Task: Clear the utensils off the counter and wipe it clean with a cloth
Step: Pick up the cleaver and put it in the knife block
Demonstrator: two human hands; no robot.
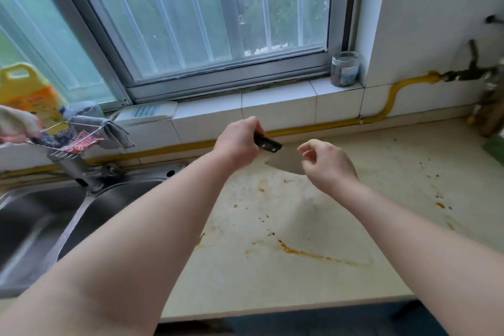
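Observation:
My left hand (238, 143) is closed around the black handle of a knife (268, 144), held over the back of the cream counter (313, 226). Its pale blade runs to the right and is partly hidden behind my right hand (326, 162). That hand hovers just beside the blade with fingers loosely curled and holds nothing. Orange-brown stains and crumbs mark the counter. A grey cloth (111, 128) hangs over a wire rack (71, 142) at the left.
A steel sink (41, 215) with a faucet (81, 172) lies left of the counter. On the tiled sill stand a yellow jug (24, 90), a white grater-like box (147, 113) and a jar (345, 68). A yellow gas pipe (387, 106) runs along the wall.

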